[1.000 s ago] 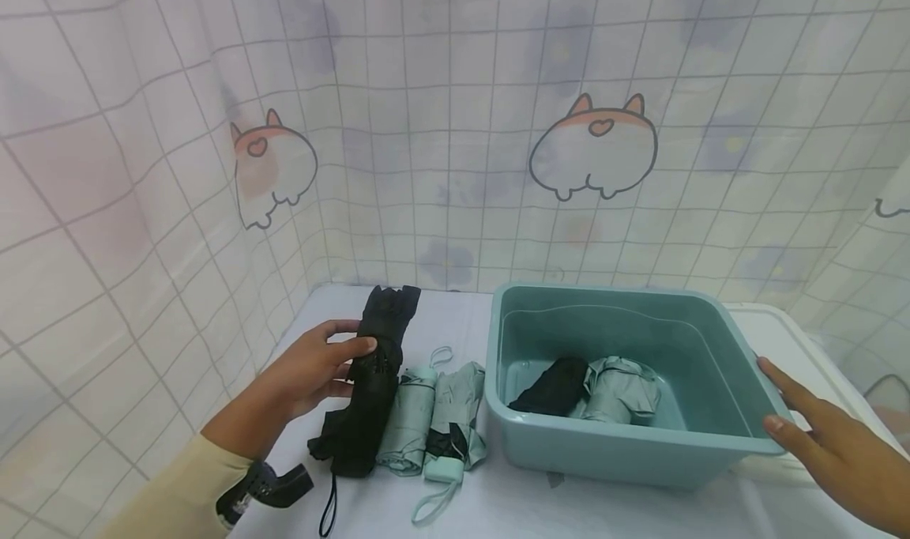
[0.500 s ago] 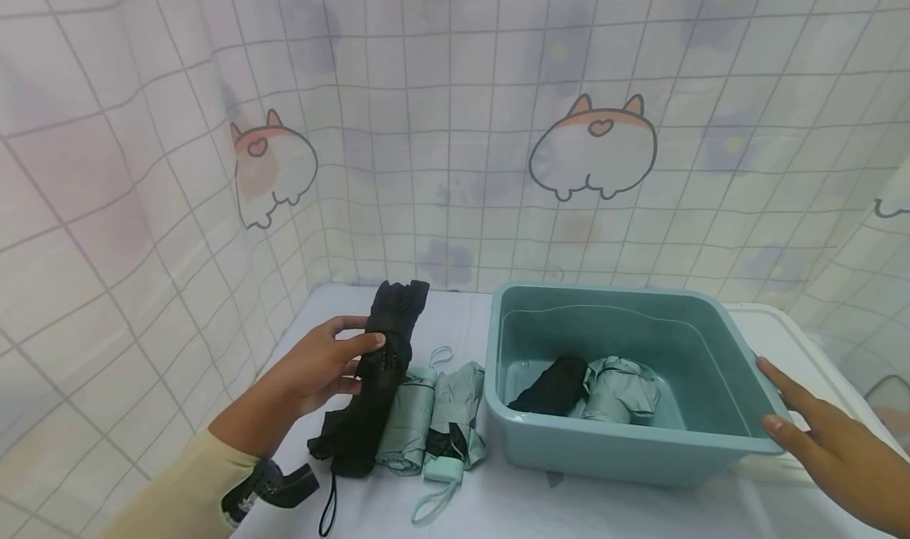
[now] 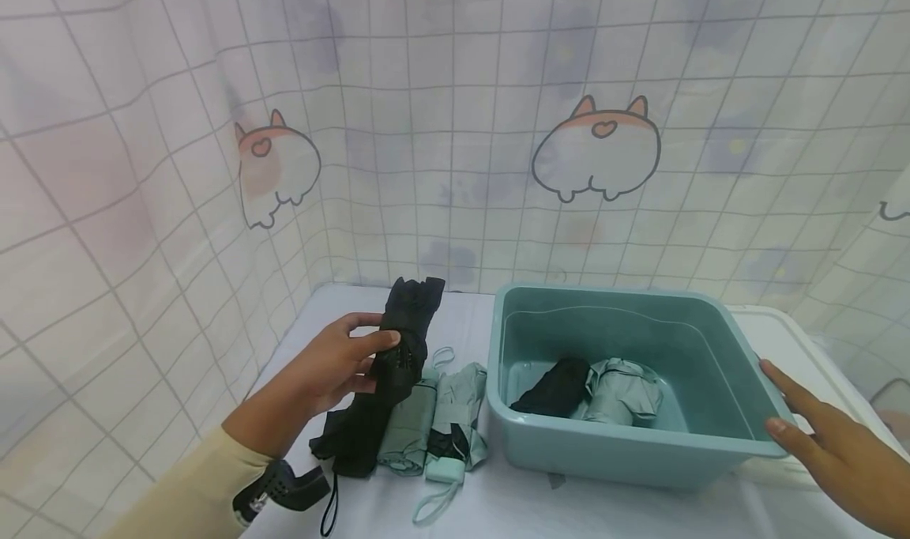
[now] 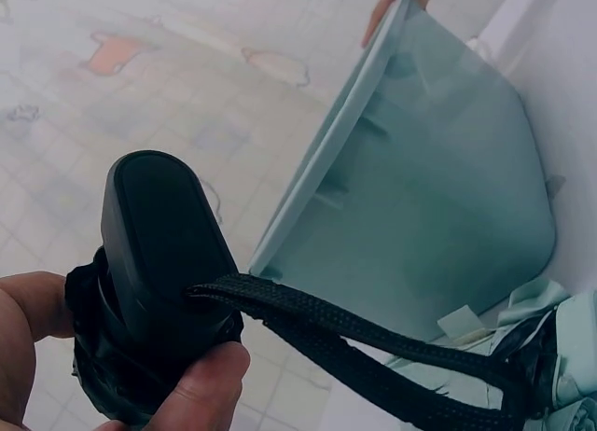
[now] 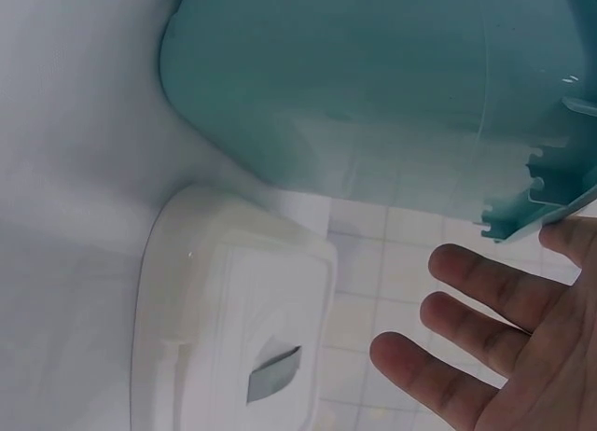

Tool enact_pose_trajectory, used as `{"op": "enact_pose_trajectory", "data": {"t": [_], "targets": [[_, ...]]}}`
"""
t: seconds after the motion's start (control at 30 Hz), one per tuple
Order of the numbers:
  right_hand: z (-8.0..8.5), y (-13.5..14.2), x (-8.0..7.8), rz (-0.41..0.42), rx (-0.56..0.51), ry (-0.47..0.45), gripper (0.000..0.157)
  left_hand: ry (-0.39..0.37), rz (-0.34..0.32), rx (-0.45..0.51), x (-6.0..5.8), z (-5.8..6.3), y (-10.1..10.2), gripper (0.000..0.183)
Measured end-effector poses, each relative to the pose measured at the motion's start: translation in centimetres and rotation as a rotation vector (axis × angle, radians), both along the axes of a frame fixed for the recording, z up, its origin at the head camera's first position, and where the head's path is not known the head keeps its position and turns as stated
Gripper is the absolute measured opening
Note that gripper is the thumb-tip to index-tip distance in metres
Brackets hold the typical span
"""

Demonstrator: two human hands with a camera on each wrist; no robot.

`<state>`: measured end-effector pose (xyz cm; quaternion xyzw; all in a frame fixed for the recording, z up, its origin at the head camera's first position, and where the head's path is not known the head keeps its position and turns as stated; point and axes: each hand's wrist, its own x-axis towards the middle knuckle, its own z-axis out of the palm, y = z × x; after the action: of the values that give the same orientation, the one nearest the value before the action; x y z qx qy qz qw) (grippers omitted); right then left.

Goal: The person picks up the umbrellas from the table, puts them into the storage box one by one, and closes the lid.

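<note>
My left hand (image 3: 330,369) grips a black folded umbrella (image 3: 414,310) between thumb and fingers, tilted above the table. In the left wrist view its black handle (image 4: 163,230) faces the camera, a wrist strap (image 4: 373,347) trailing from it. Partly hidden below lies another black folded umbrella (image 3: 359,440). Two pale green folded umbrellas (image 3: 458,397) lie beside that one. At the right, the teal basin (image 3: 611,454) has my right hand (image 3: 839,448) at its right rim, fingers extended. Inside the basin are a black folded bundle (image 3: 554,389) and a pale green one (image 3: 622,393).
Under and behind the basin's right side is a white lidded box (image 3: 761,326), with a grey latch (image 5: 273,375) in the right wrist view. White cloth (image 3: 512,507) covers the table. A grid-patterned curtain (image 3: 455,167) hangs behind and to the left.
My left hand has moved right and slightly up with the black umbrella, showing more of the black one below. The right hand and basin have stayed put.
</note>
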<state>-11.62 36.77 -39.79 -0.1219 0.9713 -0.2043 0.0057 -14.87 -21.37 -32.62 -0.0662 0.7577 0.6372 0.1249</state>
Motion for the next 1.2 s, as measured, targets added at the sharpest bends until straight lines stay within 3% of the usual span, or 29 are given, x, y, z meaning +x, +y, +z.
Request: {"op": "enact_pose_trajectory", "data": {"t": [1.2], "targets": [[-0.3,0.1,-0.1,-0.013,0.006,0.003,0.079,0.012,-0.023,0.056,0.3,1.1,3.6,0.066]]}}
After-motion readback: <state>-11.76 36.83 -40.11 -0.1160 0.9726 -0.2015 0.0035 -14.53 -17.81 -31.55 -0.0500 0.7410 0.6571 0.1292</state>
